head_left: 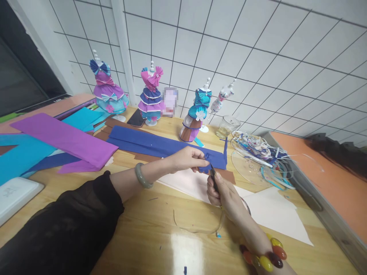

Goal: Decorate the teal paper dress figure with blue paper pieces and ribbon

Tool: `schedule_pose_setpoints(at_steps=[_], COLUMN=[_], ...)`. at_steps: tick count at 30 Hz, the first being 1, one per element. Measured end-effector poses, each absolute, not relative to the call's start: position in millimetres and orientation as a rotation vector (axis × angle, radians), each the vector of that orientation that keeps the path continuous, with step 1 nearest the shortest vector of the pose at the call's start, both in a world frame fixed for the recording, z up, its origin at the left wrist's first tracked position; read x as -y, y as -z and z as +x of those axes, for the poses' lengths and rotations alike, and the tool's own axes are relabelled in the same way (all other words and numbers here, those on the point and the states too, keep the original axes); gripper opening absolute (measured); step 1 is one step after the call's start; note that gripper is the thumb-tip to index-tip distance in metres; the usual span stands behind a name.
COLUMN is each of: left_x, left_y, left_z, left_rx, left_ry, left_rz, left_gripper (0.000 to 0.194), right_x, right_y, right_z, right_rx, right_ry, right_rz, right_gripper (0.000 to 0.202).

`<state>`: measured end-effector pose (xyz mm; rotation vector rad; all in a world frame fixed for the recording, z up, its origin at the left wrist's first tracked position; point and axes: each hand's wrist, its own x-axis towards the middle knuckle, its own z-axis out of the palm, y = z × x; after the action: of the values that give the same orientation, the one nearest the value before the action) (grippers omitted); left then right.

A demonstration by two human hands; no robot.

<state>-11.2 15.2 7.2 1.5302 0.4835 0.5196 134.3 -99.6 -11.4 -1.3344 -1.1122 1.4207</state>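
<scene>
My left hand [189,160] pinches a small piece of dark blue paper [205,169] between thumb and fingers, above the table. Wrapped round black-handled scissors [213,178] is my right hand [225,193]; the tips meet the piece's lower right edge. How far apart the blades are is too small to make out. Behind both hands lies a long folded strip of dark blue paper [160,144], partly over brown paper [228,176]. White sheets [275,210] spread out under and to the right of my hands.
Small dress forms in paper dresses [110,89] line the back by the tiled wall. A glass [226,126] and a heap of paper scraps [255,147] stand at the back right. Purple paper [65,137] and a white device [20,194] lie left. A raised edge [309,191] bounds the right.
</scene>
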Motion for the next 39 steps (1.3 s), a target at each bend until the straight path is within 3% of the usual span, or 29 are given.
schedule_pose_setpoints(at_steps=[22, 39], left_x=[-13, -4], left_y=[-7, 7], left_z=[-10, 0], left_rx=[-0.433, -0.444], left_ry=[-0.512, -0.553], left_rz=[1.465, 1.229], left_gripper=[0.035, 0.026], right_x=[98, 97], right_y=[16, 22], right_z=[138, 136], right_rx=[1.029, 1.009], right_ry=[-1.43, -1.408], right_rz=[-1.272, -1.25], right_gripper=[0.04, 0.039])
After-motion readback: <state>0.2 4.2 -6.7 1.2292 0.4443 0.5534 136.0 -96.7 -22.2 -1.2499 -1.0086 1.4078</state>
